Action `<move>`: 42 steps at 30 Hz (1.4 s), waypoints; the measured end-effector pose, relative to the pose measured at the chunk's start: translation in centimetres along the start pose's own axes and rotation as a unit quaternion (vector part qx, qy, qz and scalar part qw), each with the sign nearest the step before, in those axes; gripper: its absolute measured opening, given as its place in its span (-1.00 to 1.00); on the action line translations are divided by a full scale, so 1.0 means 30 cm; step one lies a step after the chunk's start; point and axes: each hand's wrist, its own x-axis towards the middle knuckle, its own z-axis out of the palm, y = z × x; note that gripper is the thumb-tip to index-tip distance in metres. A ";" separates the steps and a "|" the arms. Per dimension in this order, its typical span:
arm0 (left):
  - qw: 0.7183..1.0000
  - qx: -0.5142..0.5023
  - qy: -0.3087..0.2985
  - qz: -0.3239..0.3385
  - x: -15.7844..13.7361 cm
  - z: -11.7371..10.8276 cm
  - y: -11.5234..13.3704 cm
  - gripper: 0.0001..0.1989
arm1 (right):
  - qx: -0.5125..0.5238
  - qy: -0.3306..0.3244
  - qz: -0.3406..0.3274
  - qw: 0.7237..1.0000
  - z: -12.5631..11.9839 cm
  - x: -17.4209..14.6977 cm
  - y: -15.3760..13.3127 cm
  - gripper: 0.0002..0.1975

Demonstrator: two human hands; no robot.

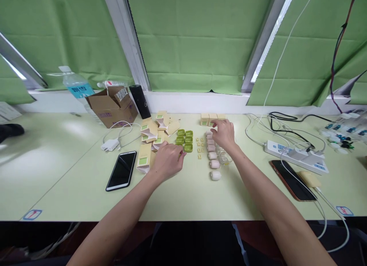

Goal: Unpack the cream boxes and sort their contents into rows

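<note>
My left hand (pixel 169 159) is closed, its fingertips at the near left of a cluster of small green square cups (pixel 188 148). The hand hides part of that cluster and whatever its fingers may hold. My right hand (pixel 224 133) bends in a pinch over the far end of a row of small pale pink and white rounded pieces (pixel 215 164). What lies between those fingertips I cannot make out. Between the hands lie several tiny yellow pieces (pixel 199 156). Clear plastic cups (pixel 225 158) stand under my right wrist. Small cream boxes (pixel 204 119) line up behind that hand.
Open cream cartons (pixel 145 159) pile up left of the cups, with a phone (pixel 121 170) beside them. A cardboard box (pixel 113 109) and a black cylinder (pixel 140 101) stand behind. To the right are a power strip (pixel 296 157), cables and another phone (pixel 292 180).
</note>
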 end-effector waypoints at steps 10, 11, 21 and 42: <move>0.989 0.009 0.144 0.022 -0.008 0.042 -0.033 -0.76 | -0.155 -0.118 -0.057 0.979 0.159 0.275 0.050 -0.26; 0.986 0.007 0.163 0.036 -0.008 0.050 -0.037 -0.77 | -0.160 -0.124 -0.053 0.978 0.174 0.284 0.050 -0.23; 0.957 0.010 0.273 0.098 0.001 0.069 -0.049 -0.84 | -0.176 -0.144 -0.049 0.973 0.284 0.326 0.011 -0.30; 0.957 -0.040 0.273 0.083 0.000 0.084 -0.043 -0.90 | 0.396 -0.008 0.060 0.916 0.053 0.120 -0.061 -0.32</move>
